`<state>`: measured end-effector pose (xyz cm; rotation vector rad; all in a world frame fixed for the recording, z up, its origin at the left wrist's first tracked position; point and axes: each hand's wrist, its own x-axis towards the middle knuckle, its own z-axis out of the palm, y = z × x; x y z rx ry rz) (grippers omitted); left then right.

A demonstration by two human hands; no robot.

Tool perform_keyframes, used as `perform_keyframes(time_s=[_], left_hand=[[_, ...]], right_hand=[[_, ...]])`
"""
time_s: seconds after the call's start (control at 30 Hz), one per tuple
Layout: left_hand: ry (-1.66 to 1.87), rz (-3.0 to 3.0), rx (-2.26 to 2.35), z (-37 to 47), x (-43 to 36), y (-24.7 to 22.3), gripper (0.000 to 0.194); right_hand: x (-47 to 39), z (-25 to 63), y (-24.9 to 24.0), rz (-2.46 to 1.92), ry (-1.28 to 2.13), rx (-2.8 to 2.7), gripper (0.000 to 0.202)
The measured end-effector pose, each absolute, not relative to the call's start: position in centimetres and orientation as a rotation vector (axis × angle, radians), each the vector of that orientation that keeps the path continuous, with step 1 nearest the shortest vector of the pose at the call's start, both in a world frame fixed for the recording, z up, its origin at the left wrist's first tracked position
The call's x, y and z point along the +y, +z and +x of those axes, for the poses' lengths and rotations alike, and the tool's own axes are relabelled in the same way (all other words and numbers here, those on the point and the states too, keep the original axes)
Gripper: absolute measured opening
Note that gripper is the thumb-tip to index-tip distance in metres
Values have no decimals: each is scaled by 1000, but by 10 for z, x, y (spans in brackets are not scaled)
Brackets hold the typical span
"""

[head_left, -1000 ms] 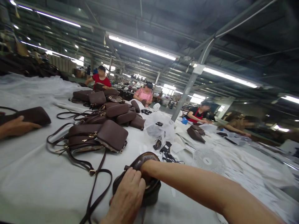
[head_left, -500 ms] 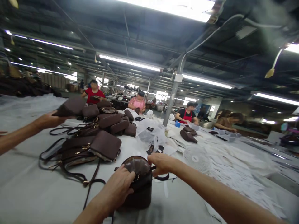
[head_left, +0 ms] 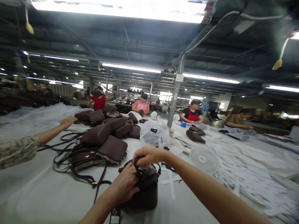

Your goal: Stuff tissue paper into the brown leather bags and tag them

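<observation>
A dark brown handbag (head_left: 146, 196) stands on the table right in front of me, its top open and some clear wrapping showing inside. My left hand (head_left: 126, 182) grips its near left rim, thumb on the outer wall and fingers over the edge. Above the opening, my right hand (head_left: 149, 155) has its fingers curled round a dark part of the bag's top; whether that is the strap or the rim, I cannot tell. A black tag (head_left: 115, 217) hangs at the bag's lower left.
Brown handbags (head_left: 112, 148) with long straps lie piled to the left, where another person's hand (head_left: 67, 123) reaches in. Beyond are a clear plastic bag (head_left: 155, 132), a white fan (head_left: 204, 159) and white scraps (head_left: 252, 183). A post (head_left: 174, 102) and several co-workers stand farther back.
My right hand has shifted left over the bag's opening, its fingers now curled. The neighbouring person's hand has put a brown bag onto the pile. The view has turned slightly left.
</observation>
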<state>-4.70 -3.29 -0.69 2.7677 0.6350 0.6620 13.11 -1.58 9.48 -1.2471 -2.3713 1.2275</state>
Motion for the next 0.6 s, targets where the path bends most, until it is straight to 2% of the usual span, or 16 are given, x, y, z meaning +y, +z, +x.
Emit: perform_keyframes(time_s=[0.1,0.2,0.27,0.37,0.5,0.6], left_hand=[[718,2629,648,-53,-35,-3,6],[873,2363,834,-53,-34,0,11],[950,2230,936,-51,-32,0,13],[905,2245,885,-43,-29,0,28],[801,2370,882,-34,-25,-2,22],[755,2477,1006,-28,-23,-2,21]], right_hand=[[-14,134,84,-1411,1261,-2283,4],[-17,140,78,-1562,1391,-2015,8],[-19,143,77,-1501,1482,-1874,9],[-19,146,78,-1321,1566,-1805,15],[-17,139,73,-1329,1567,-1853,17],[-13,131,65,-1436,1446,-2040,13]])
